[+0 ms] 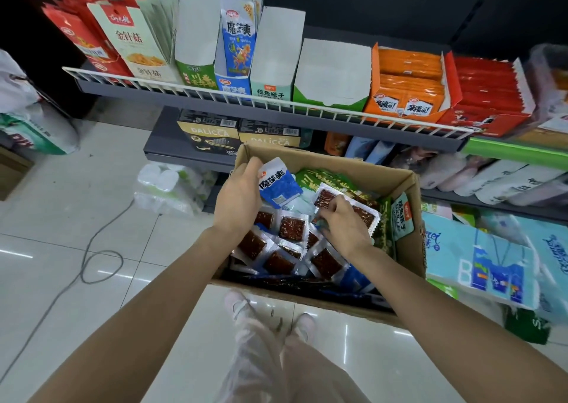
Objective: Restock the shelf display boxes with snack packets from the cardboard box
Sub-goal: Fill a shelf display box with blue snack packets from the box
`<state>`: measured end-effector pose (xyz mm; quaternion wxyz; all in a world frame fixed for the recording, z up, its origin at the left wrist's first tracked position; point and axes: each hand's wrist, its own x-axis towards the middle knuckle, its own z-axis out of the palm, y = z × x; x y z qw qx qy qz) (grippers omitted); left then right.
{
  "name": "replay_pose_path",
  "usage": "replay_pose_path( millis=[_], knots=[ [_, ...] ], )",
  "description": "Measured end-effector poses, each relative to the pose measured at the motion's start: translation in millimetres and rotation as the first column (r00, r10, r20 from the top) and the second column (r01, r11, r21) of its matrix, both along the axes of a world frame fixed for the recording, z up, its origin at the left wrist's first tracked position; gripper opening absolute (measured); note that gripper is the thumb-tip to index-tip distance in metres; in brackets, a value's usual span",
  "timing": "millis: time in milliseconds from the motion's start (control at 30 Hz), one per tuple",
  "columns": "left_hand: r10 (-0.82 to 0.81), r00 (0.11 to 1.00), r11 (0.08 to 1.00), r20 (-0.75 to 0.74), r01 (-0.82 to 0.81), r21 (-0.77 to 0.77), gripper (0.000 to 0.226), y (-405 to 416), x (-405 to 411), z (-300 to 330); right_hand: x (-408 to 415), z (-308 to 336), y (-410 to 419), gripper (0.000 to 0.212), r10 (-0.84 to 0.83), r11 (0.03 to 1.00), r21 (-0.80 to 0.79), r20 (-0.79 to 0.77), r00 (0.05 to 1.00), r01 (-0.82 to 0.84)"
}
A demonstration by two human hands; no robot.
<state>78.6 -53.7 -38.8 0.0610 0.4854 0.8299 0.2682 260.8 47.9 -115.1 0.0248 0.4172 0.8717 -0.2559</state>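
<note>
Two hands work inside the cardboard box [408, 187] on the floor below the wire-fronted shelf [276, 103]. The left hand [238, 198] grips a blue-and-white snack packet [279, 184] at the box's far left corner. The right hand [344, 224] pinches a clear packet of dark red snack [325, 198] near the middle. Loose clear packets [289, 227] crowd beneath both hands. On the shelf's front edge, the blue display box [232, 87] stands between green ones.
</note>
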Motion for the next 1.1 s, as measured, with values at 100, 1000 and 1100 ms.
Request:
replay_pose_path(
  millis=[100,1000,1100],
  knots=[
    [0.015,1.0,1.0,-0.015,-0.016,-0.027,0.008,-3.9,-4.1,2.9,-6.3,-7.5,-2.1,0.016,-0.014,1.0,0.02,0.067,0.998,0.013],
    [0.255,0.929,0.939,0.267,-0.304,0.162,0.019,27.3,-19.1,104.2,-29.3,153.4,59.1,0.02,-0.464,0.885,-0.346,-0.601,0.651,0.311],
    [0.331,0.856,0.919,0.396,-0.388,0.073,0.022,35.5,-35.0,114.9,-40.1,171.9,55.5,0.032,-0.494,0.863,-0.455,-0.672,0.552,0.218]
  ],
)
